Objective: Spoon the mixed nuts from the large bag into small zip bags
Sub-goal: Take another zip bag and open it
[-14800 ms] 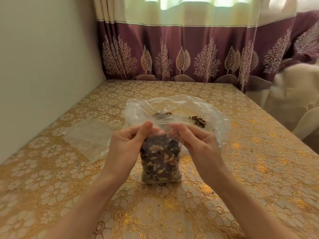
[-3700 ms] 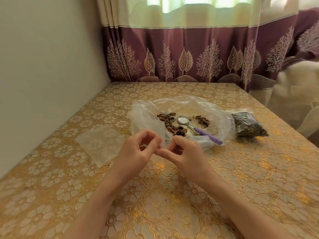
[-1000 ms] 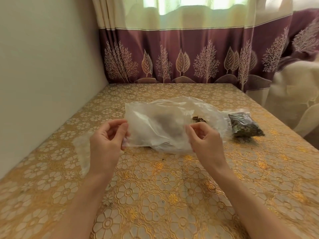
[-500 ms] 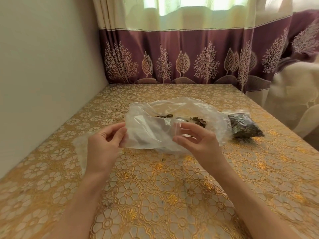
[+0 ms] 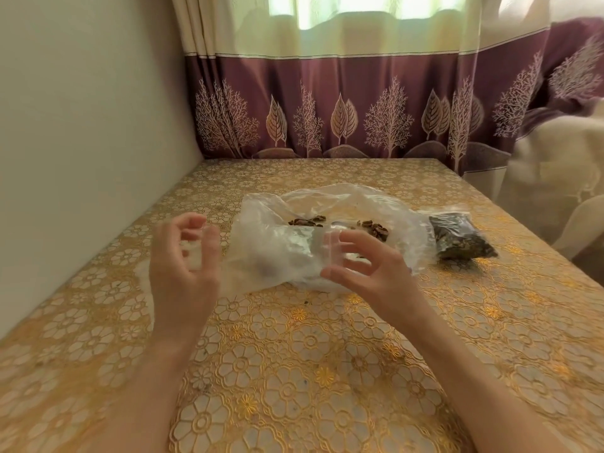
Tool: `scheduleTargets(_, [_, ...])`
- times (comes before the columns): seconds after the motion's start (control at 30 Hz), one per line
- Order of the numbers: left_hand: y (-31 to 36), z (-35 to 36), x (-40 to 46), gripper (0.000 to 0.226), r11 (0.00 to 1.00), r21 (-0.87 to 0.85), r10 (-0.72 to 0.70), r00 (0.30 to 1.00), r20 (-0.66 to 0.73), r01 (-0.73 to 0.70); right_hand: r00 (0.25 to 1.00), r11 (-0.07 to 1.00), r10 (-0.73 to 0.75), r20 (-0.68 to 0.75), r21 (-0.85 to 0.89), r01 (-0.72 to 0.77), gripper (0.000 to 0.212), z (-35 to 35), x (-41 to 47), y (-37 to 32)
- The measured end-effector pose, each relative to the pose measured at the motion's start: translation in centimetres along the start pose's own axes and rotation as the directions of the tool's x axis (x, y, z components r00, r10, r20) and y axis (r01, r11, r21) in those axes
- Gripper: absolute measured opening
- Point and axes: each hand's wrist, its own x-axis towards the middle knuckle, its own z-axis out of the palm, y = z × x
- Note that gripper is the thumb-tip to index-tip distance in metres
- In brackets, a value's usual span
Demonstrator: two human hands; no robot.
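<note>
From the head view, the empty small zip bag [image 5: 294, 253] hung in the air just in front of the large bag [image 5: 330, 204], clear and nearly invisible against it — a featherweight, floppy film that would likely fold on itself and slip between fingertips, so the mouth edge with its zip strip looked the sensible place to pinch. The right hand [image 5: 369, 273] was raised above the table [image 5: 310, 371], fingers spread and lightly curved, fingertips at the bag's right edge; through the blur I could not tell whether it actually pinched the plastic or merely touched it. The left hand [image 5: 184, 259] hovered to the left, palm turned inward, fingers loosely curled; it too was smeared by motion, and whether it held the bag's left corner could not be made out. The large bag lay slumped open on the gold flowered cloth, a few mixed nuts [image 5: 372, 227] showing inside — soft walls, little left, light to shift. To its right sat a filled zip bag [image 5: 461, 240], dark and lumpy, resting on the table well apart from both hands. Opening the new bag would call for two opposed pinches at the lips.
</note>
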Motion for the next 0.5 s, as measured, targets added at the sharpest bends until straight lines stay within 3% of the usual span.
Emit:
scheduleTargets(0.03, [0.1,0.0,-0.1,0.035,0.989,0.038,0.142,0.987,0.081,-0.145,1.0,1.0,-0.002,0.02,-0.026,0.003,0.043,0.2,-0.1,0.0])
scheduleTargets(0.1, [0.5,0.3,-0.5,0.067,0.922,0.093,0.33,0.89,0.315,-0.375,0.997,0.998,-0.009,0.072,-0.064,0.013,0.044,0.6,-0.2,-0.1])
scheduleTargets(0.2, [0.9,1.4,-1.2,0.089,0.817,0.115,0.431,0.732,0.528,-0.565,0.989,0.992,-0.05,0.142,-0.112,0.066,0.043,0.9,-0.4,-0.3])
scheduleTargets(0.3, [0.7,1.9,-1.4,0.089,0.787,0.09,0.455,0.672,0.584,-0.61,0.986,0.99,-0.067,0.154,-0.11,0.085,0.046,0.8,-0.5,-0.5])
scheduleTargets(0.5, [0.5,1.8,-1.5,0.079,0.784,0.088,0.457,0.667,0.588,-0.615,0.981,0.984,-0.053,0.187,-0.159,0.083,0.048,0.8,-0.5,-0.5])
